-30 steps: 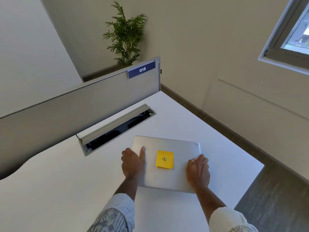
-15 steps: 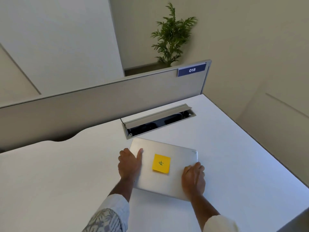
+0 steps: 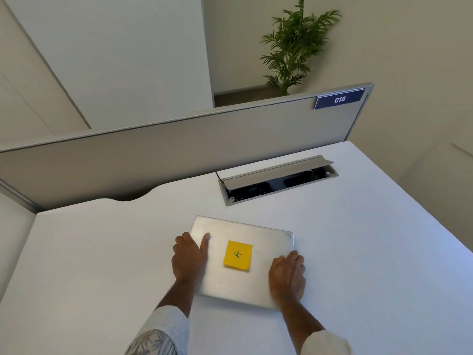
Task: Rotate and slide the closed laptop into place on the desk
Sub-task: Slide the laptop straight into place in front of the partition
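Since a second ago, the closed silver laptop with a yellow sticky note [image 3: 242, 262] has turned slightly against the white desk [image 3: 102, 252], low centre of frame. Left hand [image 3: 189, 257] and right hand [image 3: 288, 276] press flat, open, on its sides; rotation seems underway.

Bare white desk [image 3: 102, 265] at left, lower centre and right of frame. Toward upper right: open cable tray [image 3: 279, 181], lid raised. Behind it, grey partition [image 3: 179, 149] closing off far edge.

head cam, looks down, desk [image 3: 102, 252] near
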{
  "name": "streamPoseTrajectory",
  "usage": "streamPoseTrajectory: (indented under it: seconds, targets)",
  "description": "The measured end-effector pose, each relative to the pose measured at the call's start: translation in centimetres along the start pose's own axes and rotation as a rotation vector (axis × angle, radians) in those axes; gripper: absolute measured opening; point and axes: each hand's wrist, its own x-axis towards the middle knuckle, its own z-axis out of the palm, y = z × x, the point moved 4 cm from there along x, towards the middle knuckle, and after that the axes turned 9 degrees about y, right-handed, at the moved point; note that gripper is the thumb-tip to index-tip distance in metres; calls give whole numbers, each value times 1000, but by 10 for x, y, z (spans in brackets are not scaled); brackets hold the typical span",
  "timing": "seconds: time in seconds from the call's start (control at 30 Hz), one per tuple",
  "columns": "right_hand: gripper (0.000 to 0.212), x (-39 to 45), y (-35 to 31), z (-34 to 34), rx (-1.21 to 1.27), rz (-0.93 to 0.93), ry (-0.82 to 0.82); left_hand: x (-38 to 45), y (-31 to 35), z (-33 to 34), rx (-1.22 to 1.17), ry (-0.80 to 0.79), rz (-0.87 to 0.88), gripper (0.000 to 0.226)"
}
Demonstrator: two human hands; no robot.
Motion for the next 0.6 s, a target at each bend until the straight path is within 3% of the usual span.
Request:
streamPoseTrajectory:
  seconds: [0.6]
  targets:
    - [20, -15, -24, 17, -115, 0, 35, 19, -24, 22, 107, -44, 75, 54]
